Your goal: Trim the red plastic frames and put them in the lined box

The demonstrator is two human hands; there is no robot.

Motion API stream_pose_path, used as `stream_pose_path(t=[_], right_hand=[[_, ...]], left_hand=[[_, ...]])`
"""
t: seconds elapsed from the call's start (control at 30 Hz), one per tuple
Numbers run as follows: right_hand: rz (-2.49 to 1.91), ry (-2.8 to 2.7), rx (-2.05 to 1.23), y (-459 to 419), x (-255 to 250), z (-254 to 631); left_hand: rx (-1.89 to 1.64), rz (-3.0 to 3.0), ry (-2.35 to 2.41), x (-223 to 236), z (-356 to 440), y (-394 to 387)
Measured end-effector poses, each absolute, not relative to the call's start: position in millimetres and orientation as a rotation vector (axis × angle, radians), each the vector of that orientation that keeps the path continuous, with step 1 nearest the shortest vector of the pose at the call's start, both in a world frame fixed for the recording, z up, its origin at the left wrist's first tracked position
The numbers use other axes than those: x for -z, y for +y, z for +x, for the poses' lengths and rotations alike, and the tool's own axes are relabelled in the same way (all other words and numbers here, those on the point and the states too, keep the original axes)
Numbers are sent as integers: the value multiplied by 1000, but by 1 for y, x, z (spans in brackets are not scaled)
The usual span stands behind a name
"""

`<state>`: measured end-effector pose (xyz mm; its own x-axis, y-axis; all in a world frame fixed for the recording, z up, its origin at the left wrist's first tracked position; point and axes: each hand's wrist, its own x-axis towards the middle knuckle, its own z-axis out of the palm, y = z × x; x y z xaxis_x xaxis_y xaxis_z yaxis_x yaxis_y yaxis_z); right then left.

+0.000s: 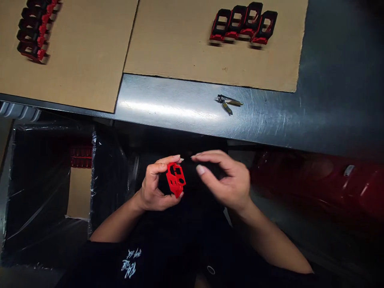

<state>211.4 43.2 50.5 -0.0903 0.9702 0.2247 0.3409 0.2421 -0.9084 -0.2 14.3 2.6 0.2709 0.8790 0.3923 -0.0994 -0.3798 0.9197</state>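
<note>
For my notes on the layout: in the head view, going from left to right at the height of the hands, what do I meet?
Black box wrapped in clear plastic → left hand → red plastic part → right hand → glossy red object

A small red moulded plastic frame (175,180), flat and irregular in outline, with squarish and round cut-outs and a pointed lower end, sits tilted with its face turned up. It is pinched between the thumb and fingers of the left hand (156,188), while the open right hand (229,182) reaches just beside it, apparently not touching.
</note>
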Motion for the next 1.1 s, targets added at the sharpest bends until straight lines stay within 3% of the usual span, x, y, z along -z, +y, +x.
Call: stream_pose_path(t=[0.1,0.47,1.1], right_hand=[[-1194,-1531,-1335,24,-52,199],[-833,-678,-2276,13,-27,195],[-911,-485,-2176,10,-25,184]], left_hand=[[-1268,1650,760,3,0,13],[-1246,1341,645,-2,9,10],[-1172,1328,790,14,8,1]])
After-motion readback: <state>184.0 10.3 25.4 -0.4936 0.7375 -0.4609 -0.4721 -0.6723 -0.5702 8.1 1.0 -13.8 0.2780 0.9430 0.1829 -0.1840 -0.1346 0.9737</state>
